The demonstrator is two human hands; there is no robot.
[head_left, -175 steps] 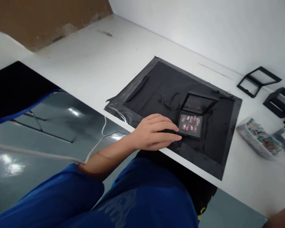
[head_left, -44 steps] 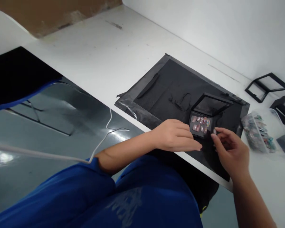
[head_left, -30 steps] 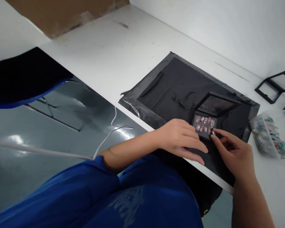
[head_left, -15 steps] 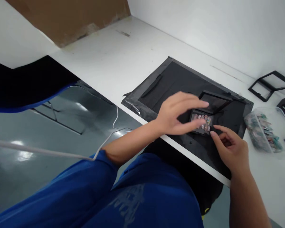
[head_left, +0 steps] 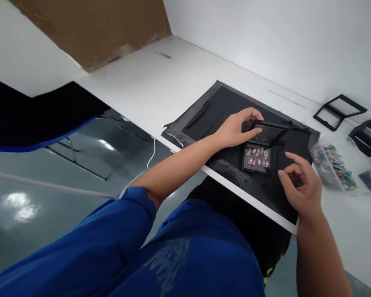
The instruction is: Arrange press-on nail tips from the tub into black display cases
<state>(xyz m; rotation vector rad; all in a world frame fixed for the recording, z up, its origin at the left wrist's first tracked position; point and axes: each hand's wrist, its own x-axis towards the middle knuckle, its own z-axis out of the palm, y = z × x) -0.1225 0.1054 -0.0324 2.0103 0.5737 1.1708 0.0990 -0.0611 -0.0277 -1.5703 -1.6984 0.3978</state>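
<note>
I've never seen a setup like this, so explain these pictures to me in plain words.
There is no machine: a person works bare-handed, and every picture comes from one camera worn on the head, looking forward and down. On the white table lies a black sheet. On that sits a small black case, its lid raised, with rows of decorated, nail-shaped pieces inside. The left hand has its thumb and fingers at the lid's edge; how firmly they grip is hard to tell. The right hand is beside the case, apart from it, with nothing visible in its fingers. Farther right are a clear tub and black frames.
</note>
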